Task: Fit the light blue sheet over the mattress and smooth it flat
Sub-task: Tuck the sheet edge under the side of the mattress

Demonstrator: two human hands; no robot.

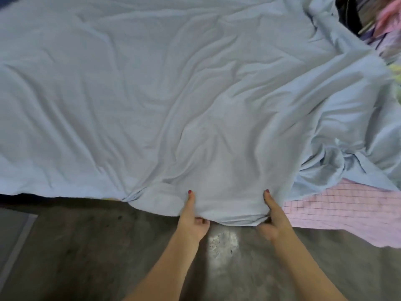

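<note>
Head view: the light blue sheet [173, 94] lies spread over the bed, still wrinkled. Left hand [192, 218] and right hand [274, 218] each have a grip pinching its near edge; the bunched right side over pink bedding [338, 213] remains unfitted.

A light blue sheet [165, 88] lies spread across the bed, filling nearly the whole view from 9 o'clock round to 3 o'clock. Its surface is heavily wrinkled, with long creases fanning out from the near edge at 6 o'clock toward 10 and 2 o'clock. The near edge hangs over the side of the bed in a rounded flap at 6 o'clock, drawn taut between two pinched points. At 3 to 4 o'clock the fabric is bunched into a loose heap, uncovering a pink checked mattress [338, 211] corner at 4 o'clock. Toward 9 o'clock the hem runs fairly straight along the bed's edge.
</note>
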